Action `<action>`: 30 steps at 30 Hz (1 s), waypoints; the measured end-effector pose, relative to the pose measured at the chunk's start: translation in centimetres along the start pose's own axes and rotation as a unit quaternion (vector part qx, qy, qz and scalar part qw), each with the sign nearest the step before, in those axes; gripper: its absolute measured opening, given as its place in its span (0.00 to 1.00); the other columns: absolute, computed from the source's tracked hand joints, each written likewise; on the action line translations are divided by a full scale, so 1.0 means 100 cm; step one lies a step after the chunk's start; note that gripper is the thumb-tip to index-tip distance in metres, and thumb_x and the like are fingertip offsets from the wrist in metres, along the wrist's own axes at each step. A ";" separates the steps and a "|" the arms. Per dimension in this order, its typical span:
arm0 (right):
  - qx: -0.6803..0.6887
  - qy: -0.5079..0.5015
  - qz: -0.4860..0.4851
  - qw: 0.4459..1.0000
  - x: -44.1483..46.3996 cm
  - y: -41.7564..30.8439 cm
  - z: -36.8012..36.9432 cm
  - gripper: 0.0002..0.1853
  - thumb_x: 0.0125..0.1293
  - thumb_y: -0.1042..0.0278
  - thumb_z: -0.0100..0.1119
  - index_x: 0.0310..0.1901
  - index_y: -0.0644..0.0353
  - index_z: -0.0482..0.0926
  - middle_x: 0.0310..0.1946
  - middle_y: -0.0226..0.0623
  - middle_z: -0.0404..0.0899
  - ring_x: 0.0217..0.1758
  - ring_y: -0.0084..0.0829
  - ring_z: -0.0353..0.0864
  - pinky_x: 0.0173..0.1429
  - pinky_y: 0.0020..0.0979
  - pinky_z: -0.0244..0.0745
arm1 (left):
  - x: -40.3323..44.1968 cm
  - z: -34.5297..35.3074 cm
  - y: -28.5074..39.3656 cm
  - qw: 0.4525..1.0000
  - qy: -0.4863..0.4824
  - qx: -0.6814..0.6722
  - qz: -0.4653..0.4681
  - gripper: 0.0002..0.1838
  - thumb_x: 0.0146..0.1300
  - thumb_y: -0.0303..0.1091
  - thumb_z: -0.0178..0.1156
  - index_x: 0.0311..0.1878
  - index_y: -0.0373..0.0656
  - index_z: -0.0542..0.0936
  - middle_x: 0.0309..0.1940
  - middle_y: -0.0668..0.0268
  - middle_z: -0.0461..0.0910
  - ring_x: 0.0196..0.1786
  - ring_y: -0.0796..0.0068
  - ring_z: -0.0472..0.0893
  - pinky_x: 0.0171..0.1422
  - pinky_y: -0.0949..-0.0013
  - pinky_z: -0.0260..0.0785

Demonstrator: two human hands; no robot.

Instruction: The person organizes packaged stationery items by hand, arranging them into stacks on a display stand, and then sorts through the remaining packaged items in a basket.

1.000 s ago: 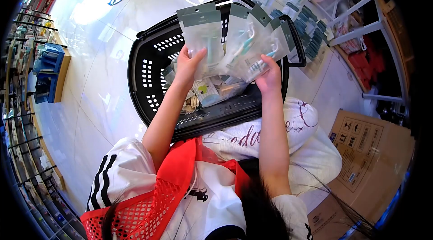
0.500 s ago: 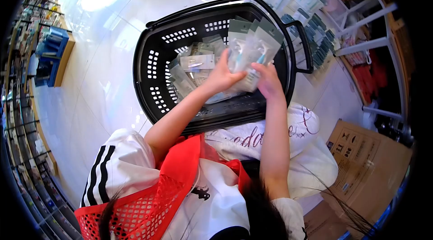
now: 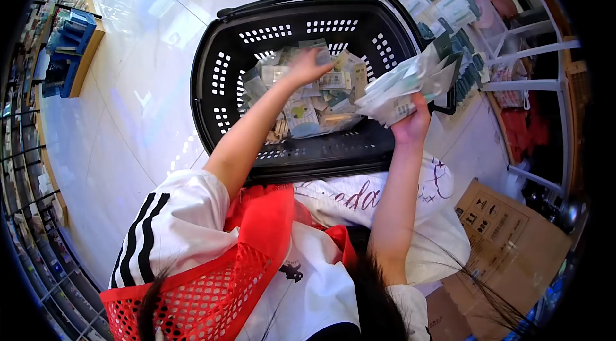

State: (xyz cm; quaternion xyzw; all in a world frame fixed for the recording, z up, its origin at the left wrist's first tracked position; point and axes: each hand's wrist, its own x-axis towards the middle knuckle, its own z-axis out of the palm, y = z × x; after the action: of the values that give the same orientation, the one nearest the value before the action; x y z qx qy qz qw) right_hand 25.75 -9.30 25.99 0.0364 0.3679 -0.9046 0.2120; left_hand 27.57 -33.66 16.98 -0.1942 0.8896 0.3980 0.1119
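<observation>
A black plastic basket [image 3: 212,119] with perforated walls stands in front of my knees, holding a jumbled pile of small clear plastic packets [image 3: 303,118]. My left hand [image 3: 309,65] reaches inside, over the pile at its far side. Its fingers are blurred against a grey-topped packet, and whether they grip it is unclear. Above the basket's right rim, my right hand [image 3: 412,120] is closed around the lower end of a fanned bunch of packets [image 3: 401,87]. These have dark grey-green header cards, tilted toward the upper right.
Many similar packets [image 3: 459,7] lie in rows on the floor beyond the basket's right side. A white-framed rack [image 3: 529,86] stands at the right. Near my right knee is a cardboard box [image 3: 513,229]. A blue display [image 3: 78,52] and stocked shelves [image 3: 25,161] line the left.
My hands have separated. The right carried the bunch of packets rightward to the basket's rim, while the left moved off it to the loose pile. The view has shifted slightly.
</observation>
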 end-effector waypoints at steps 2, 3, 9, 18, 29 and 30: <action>0.008 0.023 -0.008 1.000 0.001 -0.003 0.000 0.25 0.54 0.65 0.55 0.54 0.63 0.65 0.50 0.39 0.70 0.53 0.37 0.70 0.58 0.40 0.64 | -0.018 0.009 -0.050 0.924 0.002 0.381 0.034 0.41 0.40 0.54 0.64 0.58 0.48 0.64 0.57 0.53 0.62 0.60 0.57 0.61 0.63 0.57 0.53; 0.015 0.032 -0.012 0.999 0.002 -0.003 0.000 0.25 0.55 0.65 0.55 0.54 0.63 0.65 0.51 0.39 0.70 0.54 0.37 0.70 0.59 0.41 0.63 | -0.024 0.018 -0.081 0.898 0.038 0.426 0.101 0.36 0.41 0.49 0.64 0.55 0.47 0.66 0.55 0.53 0.63 0.58 0.55 0.62 0.61 0.56 0.56; 0.044 0.047 0.006 0.998 0.005 -0.004 0.000 0.25 0.56 0.65 0.53 0.55 0.61 0.65 0.52 0.38 0.70 0.55 0.38 0.69 0.60 0.42 0.62 | -0.040 0.020 -0.106 0.912 0.030 0.372 0.167 0.20 0.40 0.34 0.61 0.41 0.46 0.70 0.40 0.60 0.71 0.45 0.57 0.73 0.45 0.58 0.63; 0.074 0.038 -0.013 0.996 0.004 -0.009 -0.003 0.25 0.56 0.64 0.52 0.56 0.61 0.65 0.52 0.38 0.69 0.55 0.39 0.68 0.60 0.42 0.62 | -0.050 -0.039 -0.031 0.857 -0.075 -0.510 0.002 0.22 0.48 0.23 0.48 0.51 0.36 0.69 0.30 0.71 0.69 0.33 0.76 0.74 0.40 0.73 0.66; 0.074 0.030 -0.018 0.997 0.005 -0.009 -0.003 0.24 0.56 0.64 0.51 0.55 0.61 0.65 0.51 0.38 0.70 0.55 0.38 0.69 0.59 0.42 0.62 | -0.066 -0.009 -0.030 0.834 -0.114 -0.539 -0.015 0.37 0.55 0.65 0.43 0.53 0.40 0.67 0.24 0.77 0.64 0.24 0.86 0.62 0.28 0.81 0.56; 0.075 0.028 -0.018 0.997 0.005 -0.009 -0.003 0.24 0.56 0.64 0.51 0.55 0.61 0.65 0.51 0.38 0.70 0.55 0.38 0.69 0.59 0.42 0.62 | -0.066 -0.007 -0.030 0.877 -0.071 -0.475 -0.024 0.34 0.57 0.63 0.45 0.51 0.40 0.69 0.24 0.77 0.66 0.25 0.87 0.64 0.29 0.80 0.57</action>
State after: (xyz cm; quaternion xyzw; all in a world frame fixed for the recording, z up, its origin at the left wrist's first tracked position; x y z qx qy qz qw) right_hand 24.95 -8.71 26.22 0.0706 0.3052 -0.9321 0.1820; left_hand 34.80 -34.34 17.83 -0.2169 0.5784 0.7824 0.0789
